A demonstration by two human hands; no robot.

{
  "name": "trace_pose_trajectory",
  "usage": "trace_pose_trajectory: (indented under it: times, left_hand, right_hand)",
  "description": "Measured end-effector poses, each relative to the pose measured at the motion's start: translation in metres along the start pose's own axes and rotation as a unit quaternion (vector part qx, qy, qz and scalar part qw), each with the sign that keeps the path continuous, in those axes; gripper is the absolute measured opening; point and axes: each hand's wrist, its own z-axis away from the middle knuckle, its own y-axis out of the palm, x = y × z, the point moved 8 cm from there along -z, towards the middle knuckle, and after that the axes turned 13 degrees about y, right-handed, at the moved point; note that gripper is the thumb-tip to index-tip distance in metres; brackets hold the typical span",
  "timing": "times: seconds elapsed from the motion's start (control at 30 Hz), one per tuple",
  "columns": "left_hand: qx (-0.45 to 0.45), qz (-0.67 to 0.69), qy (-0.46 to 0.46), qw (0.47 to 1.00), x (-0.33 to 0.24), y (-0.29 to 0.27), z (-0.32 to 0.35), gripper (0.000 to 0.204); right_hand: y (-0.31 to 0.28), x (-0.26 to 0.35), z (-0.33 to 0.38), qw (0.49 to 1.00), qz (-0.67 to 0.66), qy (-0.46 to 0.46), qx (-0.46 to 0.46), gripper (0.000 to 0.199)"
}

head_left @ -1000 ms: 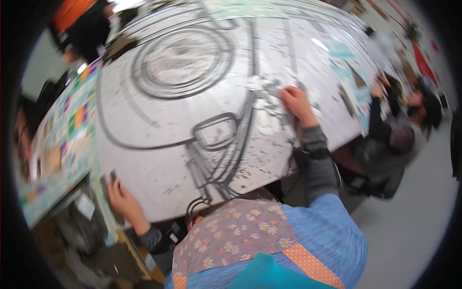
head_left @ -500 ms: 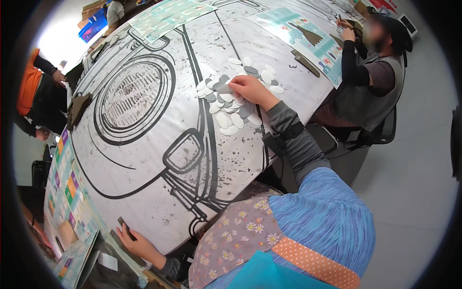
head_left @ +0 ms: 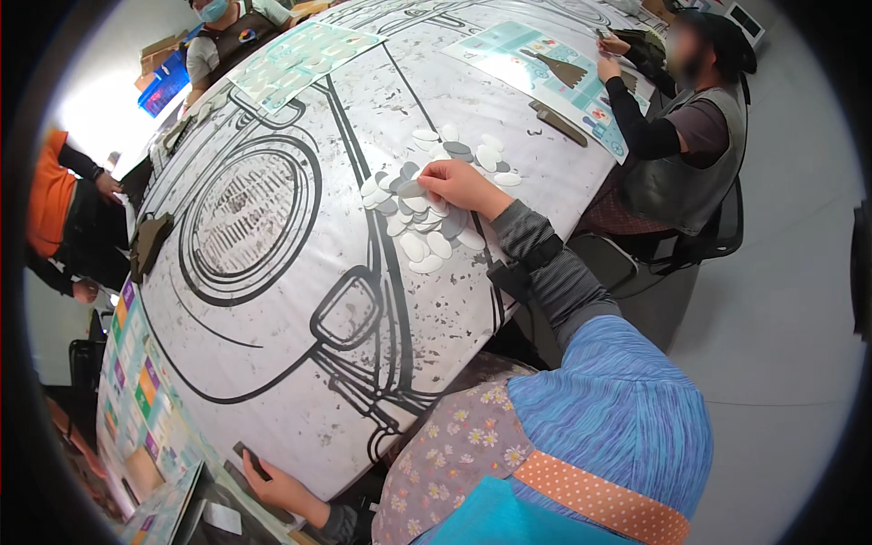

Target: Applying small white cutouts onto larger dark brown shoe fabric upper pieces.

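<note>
A big white sheet (head_left: 272, 300) printed with a black line drawing of a car's headlamp covers the table. On it lies a heap of flat oval pieces (head_left: 427, 245), white and grey. My right hand (head_left: 459, 186) rests on top of the heap, its fingertips pinched on one grey oval piece (head_left: 413, 189). My left hand (head_left: 277, 490) is at the near edge of the table, far from the heap, and its fingers hold a small dark flat strip (head_left: 252, 460) against the sheet.
One person sits at the right side (head_left: 690, 154), working on a teal printed sheet (head_left: 554, 68). Another stands at the far end (head_left: 227, 27), and one in orange is at the left (head_left: 54, 200). Coloured card sheets (head_left: 136, 400) line the left edge. Brown flat pieces (head_left: 150, 241) lie on the drawing.
The view has swung and tilted, so the table now sits more to the left. My right hand stays on the heap of ovals. My left hand keeps its place at the near edge.
</note>
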Motion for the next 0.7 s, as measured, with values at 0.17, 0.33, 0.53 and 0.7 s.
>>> trace_pose_trajectory:
  times: [0.17, 0.33, 0.53, 0.7]
  left_hand:
    - [0.028, 0.022, -0.007, 0.999, 0.009, 0.006, 0.002, 0.028]
    - [0.038, 0.017, 0.015, 0.999, -0.001, 0.006, -0.001, 0.028]
    - [0.038, 0.032, 0.023, 0.998, 0.000, 0.009, -0.001, 0.027]
    - [0.046, 0.024, 0.038, 0.998, -0.003, 0.010, -0.002, 0.027]
  right_hand:
    - [0.000, -0.001, 0.002, 1.000, 0.006, -0.007, 0.003, 0.026]
    - [0.001, 0.002, 0.005, 1.000, -0.001, -0.003, 0.009, 0.024]
    - [0.001, 0.006, 0.006, 1.000, -0.005, -0.007, 0.008, 0.024]
    - [-0.001, 0.004, 0.004, 1.000, 0.000, -0.014, 0.008, 0.023]
